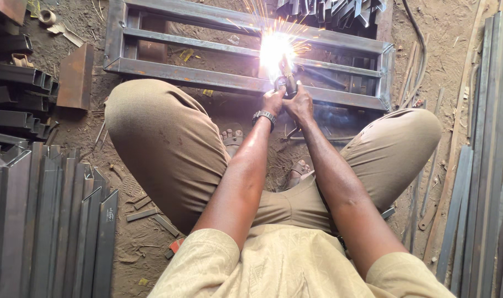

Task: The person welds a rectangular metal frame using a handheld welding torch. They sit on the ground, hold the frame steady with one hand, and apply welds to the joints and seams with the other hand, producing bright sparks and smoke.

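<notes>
Welding holder [286,81] sits gripped in both of my hands, its tip at a bright white arc [276,48] on the steel frame [207,81] that lies on the dirt floor [439,49] in front of my crossed legs. My left hand [273,101], with a dark wristwatch [264,117] just below it, has its fingers curled tight on the holder's left side; my right hand [300,102] is wrapped on the other side, touching the left — both clamped, no fingers spread. Sparks fan up toward the frame's far rail. As I judge it, the frame's rails and cross bars already stand in place and the joint near the middle of the near rail is being welded now; which other joints are finished I cannot tell through the glare. Cut steel sections [41,221] lie stacked at the floor's left edge — long bars [483,165] along the right.
</notes>
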